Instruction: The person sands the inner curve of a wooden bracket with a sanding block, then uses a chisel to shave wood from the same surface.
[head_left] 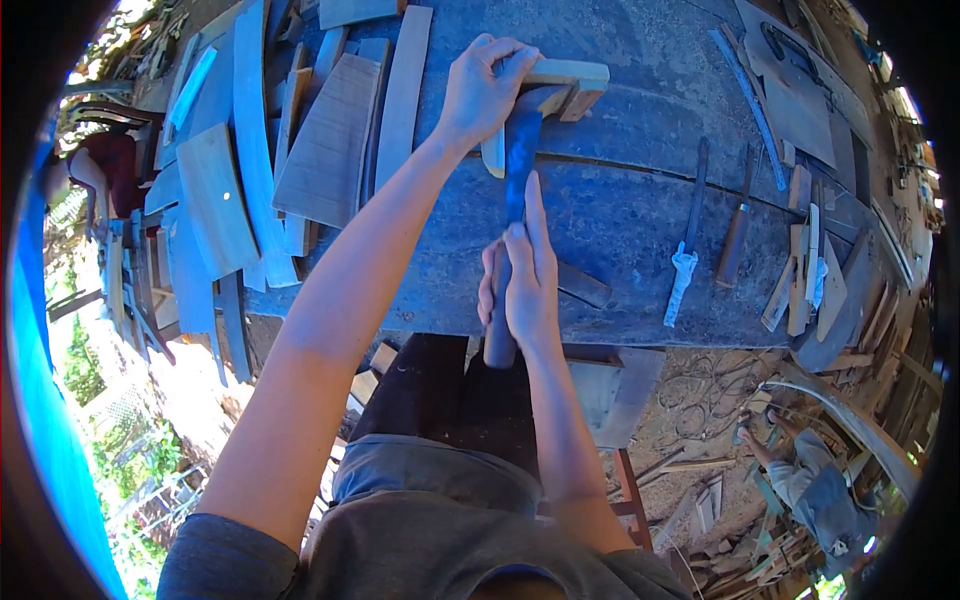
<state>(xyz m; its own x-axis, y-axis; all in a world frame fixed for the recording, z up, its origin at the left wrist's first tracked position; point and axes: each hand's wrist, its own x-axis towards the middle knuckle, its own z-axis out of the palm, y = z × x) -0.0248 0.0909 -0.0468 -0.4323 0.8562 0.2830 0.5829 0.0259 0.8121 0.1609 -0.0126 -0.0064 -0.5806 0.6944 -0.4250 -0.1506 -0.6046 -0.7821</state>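
Note:
At the far side of the workbench, my left hand (pixel 492 88) is closed on the left end of a small angled wooden piece (pixel 585 76). My right hand (pixel 528 282) is wrapped round the wooden handle of what looks like a chisel (pixel 522 155), its index finger stretched along the tool. The wide flat blade points away from me, and its far end meets or lies just under the wooden piece; exact contact cannot be made out. A pale wooden end (pixel 494 155) sticks out below my left hand. Near my right hand lies a short dark strip (pixel 583 286).
The blue-grey workbench (pixel 630 130) has a seam across it. Boards (pixel 335 140) crowd its left side. To the right lie a cloth-handled tool (pixel 684 270), a wooden-handled tool (pixel 737 230), a metal ruler (pixel 750 110) and wood offcuts (pixel 800 260). Another person (pixel 825 490) works at lower right.

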